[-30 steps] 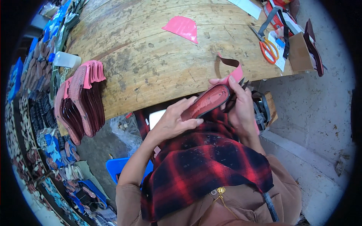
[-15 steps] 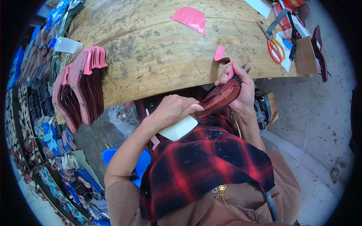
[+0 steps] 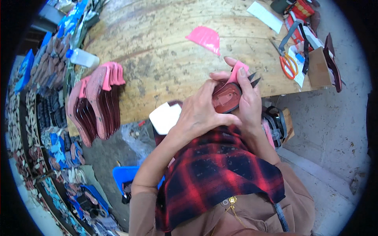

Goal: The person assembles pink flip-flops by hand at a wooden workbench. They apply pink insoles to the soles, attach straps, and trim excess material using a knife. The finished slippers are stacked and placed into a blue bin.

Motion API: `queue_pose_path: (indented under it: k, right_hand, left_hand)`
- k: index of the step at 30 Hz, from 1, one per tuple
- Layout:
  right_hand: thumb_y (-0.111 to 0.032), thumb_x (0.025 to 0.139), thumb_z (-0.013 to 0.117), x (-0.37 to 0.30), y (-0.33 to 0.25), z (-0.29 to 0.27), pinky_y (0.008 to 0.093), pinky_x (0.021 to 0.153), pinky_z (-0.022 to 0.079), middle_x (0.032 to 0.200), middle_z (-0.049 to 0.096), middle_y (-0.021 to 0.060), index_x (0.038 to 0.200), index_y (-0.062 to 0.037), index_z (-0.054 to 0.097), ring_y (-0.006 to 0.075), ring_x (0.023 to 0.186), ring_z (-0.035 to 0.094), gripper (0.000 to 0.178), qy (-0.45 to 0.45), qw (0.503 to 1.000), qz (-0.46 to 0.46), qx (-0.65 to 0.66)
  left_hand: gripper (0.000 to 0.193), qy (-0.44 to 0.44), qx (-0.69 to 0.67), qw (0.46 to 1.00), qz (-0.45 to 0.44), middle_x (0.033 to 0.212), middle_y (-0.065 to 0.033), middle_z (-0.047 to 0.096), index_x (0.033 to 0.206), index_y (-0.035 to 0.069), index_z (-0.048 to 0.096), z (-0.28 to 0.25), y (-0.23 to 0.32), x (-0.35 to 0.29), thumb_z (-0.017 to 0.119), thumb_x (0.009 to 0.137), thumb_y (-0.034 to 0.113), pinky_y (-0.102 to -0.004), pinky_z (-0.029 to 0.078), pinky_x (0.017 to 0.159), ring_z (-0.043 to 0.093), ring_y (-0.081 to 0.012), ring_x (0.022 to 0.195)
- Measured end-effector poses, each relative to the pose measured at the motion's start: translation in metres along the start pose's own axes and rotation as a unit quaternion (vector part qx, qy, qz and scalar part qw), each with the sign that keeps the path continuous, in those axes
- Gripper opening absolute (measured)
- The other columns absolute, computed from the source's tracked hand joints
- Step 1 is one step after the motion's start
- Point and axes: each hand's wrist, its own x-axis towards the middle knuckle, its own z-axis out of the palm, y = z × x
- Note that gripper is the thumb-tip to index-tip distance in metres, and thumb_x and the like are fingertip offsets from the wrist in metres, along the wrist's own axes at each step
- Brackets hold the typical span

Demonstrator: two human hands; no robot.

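Note:
Between my hands is a dark red shoe sole [image 3: 226, 99], its heel end showing a recessed face. A pink strip [image 3: 238, 71] stands at that end, pinched by the fingers of my right hand [image 3: 249, 100]. Two dark pointed blades [image 3: 254, 80] stick out beside the right hand; their handle is hidden. My left hand [image 3: 199, 106] lies over the middle of the sole, fingers curled at its far edge and thumb toward me. A white flat piece [image 3: 164, 119] shows beyond the left wrist, next to a bit of dark red. Whether it is attached to the sole is unclear.
Several dark red soles with pink tops [image 3: 96, 94] hang over the table's left edge, near a white bottle [image 3: 84, 58]. A pink half-round piece [image 3: 204, 38] lies on the wooden table [image 3: 157, 63]. Orange-handled scissors [image 3: 289, 66] and a cardboard box [image 3: 319, 67] are at right.
My left hand has moved up and right, over the sole toward its heel end. The white piece now appears farther left and higher. The sole has turned, and the pink strip is gathered under my fingers.

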Motion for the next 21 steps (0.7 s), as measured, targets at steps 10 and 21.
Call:
queue_pose_path:
  k: [10, 21]
  right_hand:
    - [-0.021, 0.097, 0.057, 0.029, 0.004, -0.042, 0.0194, 0.038, 0.033, 0.075, 0.069, 0.0133, 0.099, -0.0015, 0.063, 0.0086, 0.052, 0.059, 0.020, -0.042, 0.997, 0.070, 0.015]
    - [-0.022, 0.099, 0.053, -0.002, -0.038, -0.070, 0.0198, 0.039, 0.039, 0.087, 0.071, 0.0222, 0.101, 0.0017, 0.060, 0.0126, 0.060, 0.065, 0.025, -0.049, 0.998, 0.043, 0.019]
  left_hand:
    - [0.104, -0.189, -0.394, 0.893, -0.103, 0.119, -0.0051, 0.050, 0.148, -0.004, 0.029, 0.002, 0.007, -0.030, 0.088, 0.064, 0.010, -0.0259, 0.038, 0.091, 0.047, -0.0105, 0.105]
    - [0.081, -0.006, 0.045, 0.990, 0.134, 0.111, -0.0189, 0.067, 0.132, 0.002, 0.055, -0.011, -0.015, -0.036, 0.089, 0.061, 0.023, -0.0360, 0.053, 0.089, 0.068, -0.0295, 0.101]
